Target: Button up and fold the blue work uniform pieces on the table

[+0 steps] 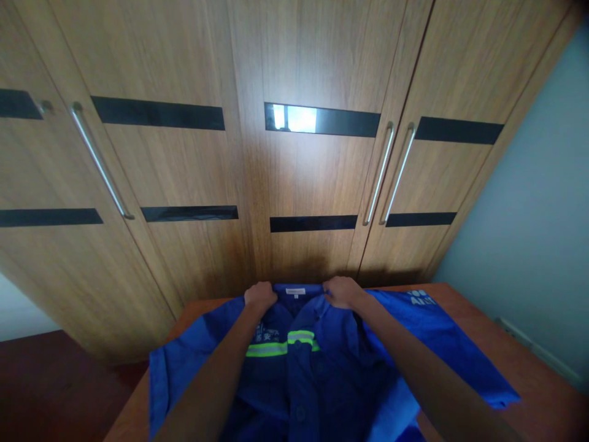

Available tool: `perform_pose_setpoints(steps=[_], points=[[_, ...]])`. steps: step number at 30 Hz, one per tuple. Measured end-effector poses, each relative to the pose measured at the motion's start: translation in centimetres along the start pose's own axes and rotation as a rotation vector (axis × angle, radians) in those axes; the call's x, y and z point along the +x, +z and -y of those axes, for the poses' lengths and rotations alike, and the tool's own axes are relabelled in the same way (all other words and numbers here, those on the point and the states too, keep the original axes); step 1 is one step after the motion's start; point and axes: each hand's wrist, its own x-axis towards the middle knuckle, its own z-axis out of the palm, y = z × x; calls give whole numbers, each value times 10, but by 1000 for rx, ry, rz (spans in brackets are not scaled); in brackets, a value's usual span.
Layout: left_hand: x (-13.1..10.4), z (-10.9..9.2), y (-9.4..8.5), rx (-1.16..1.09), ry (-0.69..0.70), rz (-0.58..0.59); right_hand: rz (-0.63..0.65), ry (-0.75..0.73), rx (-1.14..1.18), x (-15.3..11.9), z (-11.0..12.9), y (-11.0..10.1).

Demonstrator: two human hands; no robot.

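Blue work jacket with reflective stripe [294,368], near, on wooden table [543,393]: my left hand [260,296] and right hand [341,291] clench its collar; straightening under way; shoulders need squaring.

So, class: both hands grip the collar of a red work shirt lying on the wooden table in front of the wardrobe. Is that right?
Not quite: the shirt is blue, not red, as the head view shows. The left hand and right hand do grip its collar on the table before the wardrobe.
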Motion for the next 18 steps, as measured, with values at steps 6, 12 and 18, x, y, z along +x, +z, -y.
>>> perform_pose_setpoints(steps=[6, 12, 18], points=[[-18, 22, -76, -57, 138, 72, -100, 4, -58, -27, -6, -51], [-27, 16, -186, -177, 233, -44, -258, 109, -97, -22, -4, -132], [0, -2, -236, -367, 199, -259, -367, 256, -74, 18, 8, -184]])
